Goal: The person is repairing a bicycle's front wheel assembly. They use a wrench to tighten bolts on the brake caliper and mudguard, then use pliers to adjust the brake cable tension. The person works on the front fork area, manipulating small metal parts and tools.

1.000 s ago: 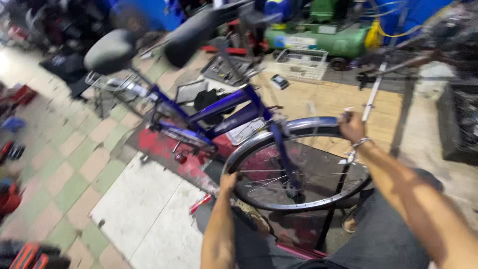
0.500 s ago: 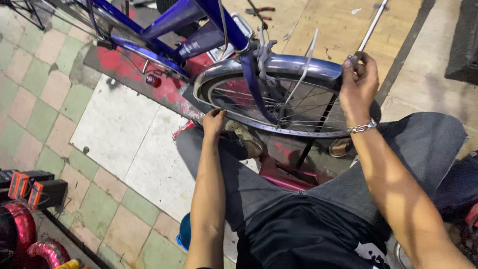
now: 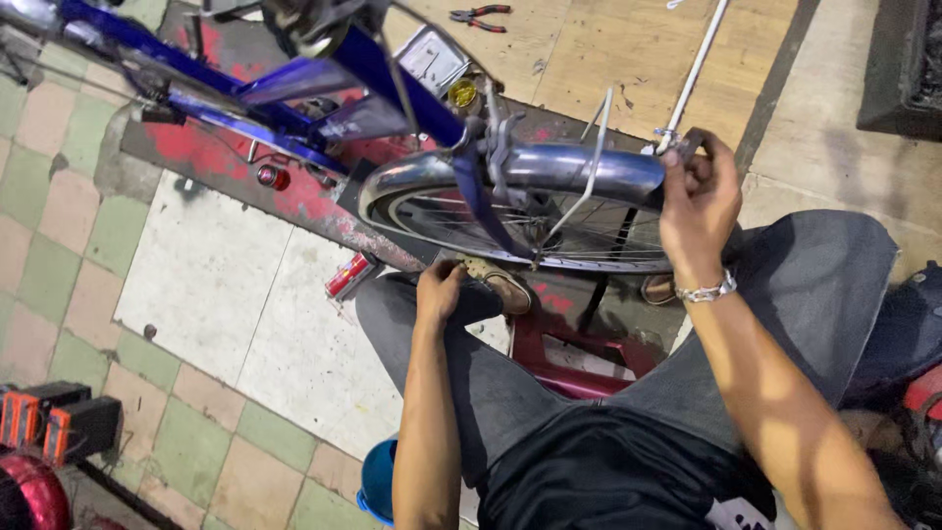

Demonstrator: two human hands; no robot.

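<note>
Head cam, looking down: compared with half a second back the view has slid closer over the wheel, and the right hand (image 3: 699, 201) has come off the white rod (image 3: 699, 61) and now sits at the far right end of the chrome mudguard (image 3: 549, 167), fingers pinched together on a small fitting there, so it looks like the fiddling has moved to the guard's stay end. The left hand (image 3: 439, 291) is low on the near side, just under the wheel (image 3: 510, 231); fingers curled, resting on the knee by the looks of it, though I can't tell if it's gripping anything. The wheel sits mid-frame in the blue bicycle frame (image 3: 324, 83), between the knees. Room-wise: the pale floor slab (image 3: 216, 285) to the left is open, the wooden boards far off have pliers (image 3: 481, 15) lying well apart, and a small red can (image 3: 350, 275) lies near the left knee. The right side is tight against the leg.
</note>
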